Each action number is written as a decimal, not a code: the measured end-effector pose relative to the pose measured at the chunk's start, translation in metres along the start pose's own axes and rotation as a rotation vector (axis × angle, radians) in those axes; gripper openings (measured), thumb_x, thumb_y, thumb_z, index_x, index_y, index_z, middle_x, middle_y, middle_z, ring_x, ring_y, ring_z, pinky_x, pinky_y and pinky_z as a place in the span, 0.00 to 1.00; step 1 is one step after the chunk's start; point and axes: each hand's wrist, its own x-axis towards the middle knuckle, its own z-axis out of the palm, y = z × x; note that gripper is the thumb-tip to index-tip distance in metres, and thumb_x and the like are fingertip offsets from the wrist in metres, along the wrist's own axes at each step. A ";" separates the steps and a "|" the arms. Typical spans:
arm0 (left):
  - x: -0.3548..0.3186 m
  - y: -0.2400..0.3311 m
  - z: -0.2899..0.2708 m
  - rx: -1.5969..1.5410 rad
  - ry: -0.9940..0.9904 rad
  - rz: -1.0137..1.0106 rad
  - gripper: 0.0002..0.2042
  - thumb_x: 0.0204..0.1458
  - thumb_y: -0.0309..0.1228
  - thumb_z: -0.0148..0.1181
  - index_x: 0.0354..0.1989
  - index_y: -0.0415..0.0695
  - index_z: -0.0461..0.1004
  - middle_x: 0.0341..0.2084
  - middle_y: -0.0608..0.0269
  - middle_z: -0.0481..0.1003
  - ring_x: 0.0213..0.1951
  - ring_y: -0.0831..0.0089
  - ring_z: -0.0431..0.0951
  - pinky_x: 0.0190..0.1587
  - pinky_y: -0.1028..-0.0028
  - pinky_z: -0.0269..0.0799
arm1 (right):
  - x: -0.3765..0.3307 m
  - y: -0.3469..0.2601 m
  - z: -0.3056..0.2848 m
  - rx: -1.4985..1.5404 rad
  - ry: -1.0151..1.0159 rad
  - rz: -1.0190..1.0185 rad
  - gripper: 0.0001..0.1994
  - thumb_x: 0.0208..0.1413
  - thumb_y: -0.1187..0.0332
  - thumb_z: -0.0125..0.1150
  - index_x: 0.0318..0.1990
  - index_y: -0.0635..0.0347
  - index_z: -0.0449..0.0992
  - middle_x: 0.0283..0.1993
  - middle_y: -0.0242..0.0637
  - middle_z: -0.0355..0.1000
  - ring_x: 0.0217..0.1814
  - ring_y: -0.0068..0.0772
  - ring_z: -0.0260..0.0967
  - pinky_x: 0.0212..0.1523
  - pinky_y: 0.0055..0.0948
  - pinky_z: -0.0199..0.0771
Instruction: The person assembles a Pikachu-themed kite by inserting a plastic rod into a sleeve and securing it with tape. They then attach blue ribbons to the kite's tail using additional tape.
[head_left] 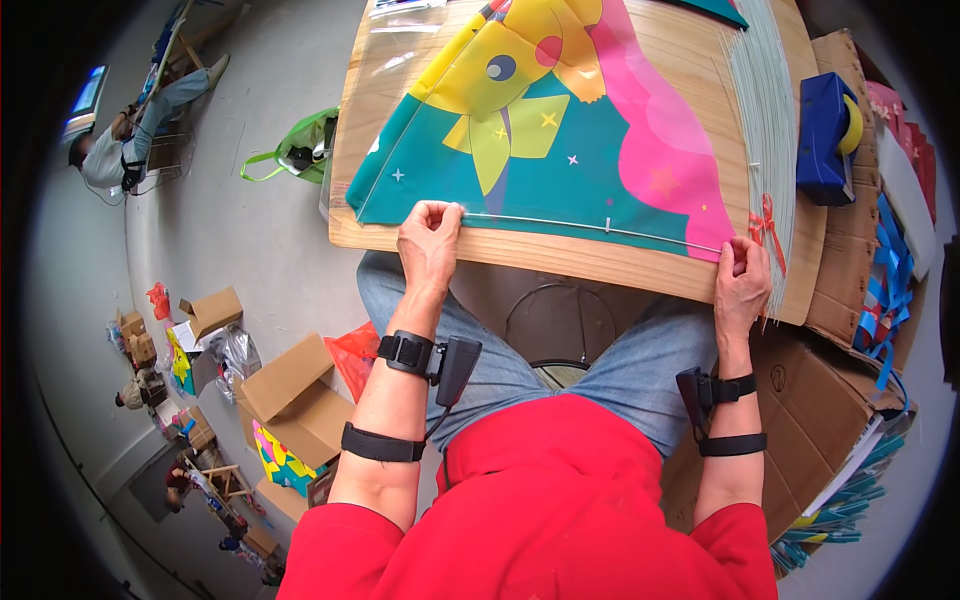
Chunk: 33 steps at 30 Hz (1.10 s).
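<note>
Head view: left hand [429, 238] and right hand [741, 277], closed grip on thin rod [590, 229].

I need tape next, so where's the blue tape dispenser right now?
In the head view the blue tape dispenser lies at the table's far right, beside the bundle of thin rods, beyond the right hand.

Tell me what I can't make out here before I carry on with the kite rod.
Head view:
- Left hand fingertips: curled over the thin rod, grip hidden.
- Right hand: rod end covered by its fingers.
- Kite sheet: top cut off by the picture edge.
- Bundle of rods: count too fine to tell.
</note>
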 end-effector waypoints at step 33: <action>-0.009 0.006 0.001 0.276 0.057 0.140 0.09 0.51 0.32 0.70 0.31 0.40 0.79 0.36 0.67 0.72 0.33 0.80 0.76 0.40 0.78 0.73 | 0.000 -0.001 0.001 0.001 -0.013 0.014 0.05 0.56 0.74 0.63 0.39 0.63 0.74 0.34 0.37 0.71 0.30 0.32 0.71 0.32 0.30 0.72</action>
